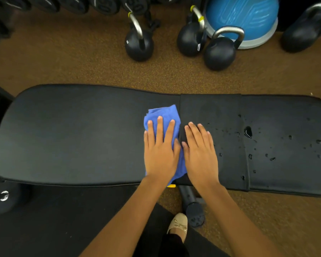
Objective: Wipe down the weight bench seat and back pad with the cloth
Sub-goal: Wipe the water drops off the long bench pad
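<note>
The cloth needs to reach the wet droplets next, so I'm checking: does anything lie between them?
Only the right hand, flat on the bench beside the cloth, lies between it and the droplets. Nothing else sits on that stretch.

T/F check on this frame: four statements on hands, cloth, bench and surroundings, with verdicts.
1. The left hand lies flat on the blue cloth. True.
2. The right hand grips the cloth in a fist. False: it rests flat, fingers straight, on the black padded bench beside the cloth.
3. Water droplets sit on the bench to the right of both hands. True.
4. The black kettlebells stand on the bench. False: they stand on the brown floor beyond it.
</note>
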`<state>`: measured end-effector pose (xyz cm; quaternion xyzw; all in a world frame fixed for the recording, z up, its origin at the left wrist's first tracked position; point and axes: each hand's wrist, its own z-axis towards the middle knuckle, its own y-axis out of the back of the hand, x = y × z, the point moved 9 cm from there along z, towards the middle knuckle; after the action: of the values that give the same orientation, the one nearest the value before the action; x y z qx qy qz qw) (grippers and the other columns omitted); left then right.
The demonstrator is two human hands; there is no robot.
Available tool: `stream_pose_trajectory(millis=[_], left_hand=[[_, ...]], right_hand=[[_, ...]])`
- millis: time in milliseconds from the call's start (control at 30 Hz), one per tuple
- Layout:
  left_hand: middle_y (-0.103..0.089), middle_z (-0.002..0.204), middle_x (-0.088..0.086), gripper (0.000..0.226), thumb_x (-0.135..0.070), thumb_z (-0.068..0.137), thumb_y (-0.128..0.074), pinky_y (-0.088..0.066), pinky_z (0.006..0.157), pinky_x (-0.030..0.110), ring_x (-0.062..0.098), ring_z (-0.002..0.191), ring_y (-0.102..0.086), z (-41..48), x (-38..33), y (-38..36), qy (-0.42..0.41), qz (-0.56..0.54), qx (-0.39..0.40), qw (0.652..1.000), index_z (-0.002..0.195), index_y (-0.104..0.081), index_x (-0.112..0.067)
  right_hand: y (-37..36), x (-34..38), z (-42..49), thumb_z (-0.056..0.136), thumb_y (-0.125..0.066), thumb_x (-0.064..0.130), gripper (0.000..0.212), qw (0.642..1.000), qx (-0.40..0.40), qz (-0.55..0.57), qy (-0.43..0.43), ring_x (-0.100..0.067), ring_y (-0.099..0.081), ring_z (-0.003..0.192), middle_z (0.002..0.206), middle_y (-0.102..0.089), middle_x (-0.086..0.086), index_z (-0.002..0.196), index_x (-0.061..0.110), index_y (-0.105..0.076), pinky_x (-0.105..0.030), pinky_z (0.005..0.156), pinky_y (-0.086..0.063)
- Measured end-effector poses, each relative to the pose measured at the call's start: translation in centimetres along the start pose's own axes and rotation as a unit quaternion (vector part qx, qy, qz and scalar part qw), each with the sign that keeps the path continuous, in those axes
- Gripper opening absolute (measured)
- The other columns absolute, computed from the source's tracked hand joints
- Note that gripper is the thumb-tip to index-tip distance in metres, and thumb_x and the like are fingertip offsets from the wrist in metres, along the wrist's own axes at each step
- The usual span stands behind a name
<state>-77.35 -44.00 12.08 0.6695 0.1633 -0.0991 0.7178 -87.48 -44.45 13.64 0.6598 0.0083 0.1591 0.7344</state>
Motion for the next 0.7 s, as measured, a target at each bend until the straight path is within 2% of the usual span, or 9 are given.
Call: stream_pose_trajectory(millis=[100, 200, 267, 367, 433, 500, 633, 700], left_hand=[[-0.028, 0.152, 0.009, 0.051, -0.04, 0.096, -0.028, -0.02, 0.112, 0.044, 0.032, 0.141, -0.017, -2.5, -0.6, -0.1, -0.024, -0.005, 0.007, 1.0, 0.144, -0.033, -0.023], [-0.019, 0.155, 0.002, 0.052, -0.047, 0.099, -0.015, -0.008, 0.114, 0.035, 0.024, 0.143, -0.007, -4.8, 2.0, 0.6, -0.038, 0.008, 0.019, 0.999, 0.146, -0.023, -0.026], [-0.021, 0.154, 0.004, 0.053, -0.046, 0.098, -0.018, -0.011, 0.113, 0.037, 0.025, 0.143, -0.008, -4.2, 3.4, 1.1, -0.021, -0.005, 0.004, 1.0, 0.145, -0.027, -0.024], [-0.03, 0.15, 0.011, 0.053, -0.04, 0.094, -0.029, -0.025, 0.109, 0.049, 0.036, 0.14, -0.019, -0.6, 3.1, 0.8, 0.035, -0.015, -0.021, 0.999, 0.141, -0.039, -0.019], [-0.034, 0.148, 0.014, 0.053, -0.038, 0.093, -0.03, -0.029, 0.106, 0.053, 0.043, 0.136, -0.024, 2.0, 1.6, 0.1, 0.042, -0.016, -0.021, 0.999, 0.139, -0.043, -0.016], [-0.033, 0.148, 0.014, 0.052, -0.037, 0.093, -0.03, -0.027, 0.108, 0.052, 0.041, 0.137, -0.023, 2.1, 0.1, -0.2, 0.013, -0.014, -0.022, 1.0, 0.14, -0.042, -0.016], [-0.024, 0.153, 0.006, 0.05, -0.042, 0.1, -0.021, -0.016, 0.114, 0.042, 0.028, 0.143, -0.01, -4.0, -0.1, 0.2, -0.067, -0.021, 0.012, 0.997, 0.145, -0.03, -0.022], [-0.023, 0.153, 0.005, 0.05, -0.044, 0.1, -0.019, -0.014, 0.114, 0.04, 0.025, 0.143, -0.009, -5.2, 1.3, 0.6, -0.07, -0.02, 0.015, 0.997, 0.145, -0.027, -0.024]], right_hand=[[0.9, -2.3, -0.4, 0.094, -0.032, 0.037, 0.054, 1.0, 0.021, -0.003, 0.001, -0.029, -0.034, 0.133, 0.14, -0.046, -0.012, 0.134, 0.005, -0.046, -0.039, 0.11, -0.016], [1.3, -3.9, -0.8, 0.095, -0.028, 0.044, 0.058, 0.999, 0.037, -0.009, 0.016, -0.026, -0.026, 0.137, 0.146, -0.039, -0.009, 0.14, 0.009, -0.04, -0.039, 0.112, -0.014], [1.1, -4.1, -1.0, 0.096, -0.027, 0.044, 0.058, 0.998, 0.046, -0.02, 0.025, -0.026, -0.025, 0.138, 0.147, -0.036, -0.01, 0.141, 0.009, -0.037, -0.039, 0.113, -0.014], [0.9, -3.9, -1.1, 0.096, -0.027, 0.042, 0.058, 0.998, 0.051, -0.024, 0.025, -0.027, -0.024, 0.139, 0.148, -0.035, -0.011, 0.141, 0.008, -0.036, -0.041, 0.113, -0.015], [0.9, -4.0, -1.1, 0.096, -0.028, 0.042, 0.058, 0.998, 0.051, -0.02, 0.026, -0.027, -0.024, 0.139, 0.148, -0.035, -0.011, 0.141, 0.007, -0.037, -0.041, 0.113, -0.015], [0.8, -4.0, -1.0, 0.096, -0.028, 0.042, 0.057, 0.998, 0.054, -0.013, 0.029, -0.026, -0.023, 0.139, 0.148, -0.035, -0.011, 0.141, 0.007, -0.037, -0.041, 0.113, -0.014], [0.8, -4.0, -1.1, 0.096, -0.027, 0.043, 0.058, 0.998, 0.063, -0.01, 0.023, -0.025, -0.021, 0.14, 0.149, -0.033, -0.01, 0.142, 0.008, -0.035, -0.04, 0.114, -0.012], [0.9, -4.0, -1.1, 0.097, -0.025, 0.043, 0.058, 0.998, 0.066, -0.014, 0.02, -0.025, -0.02, 0.141, 0.149, -0.033, -0.01, 0.142, 0.008, -0.034, -0.041, 0.114, -0.013]])
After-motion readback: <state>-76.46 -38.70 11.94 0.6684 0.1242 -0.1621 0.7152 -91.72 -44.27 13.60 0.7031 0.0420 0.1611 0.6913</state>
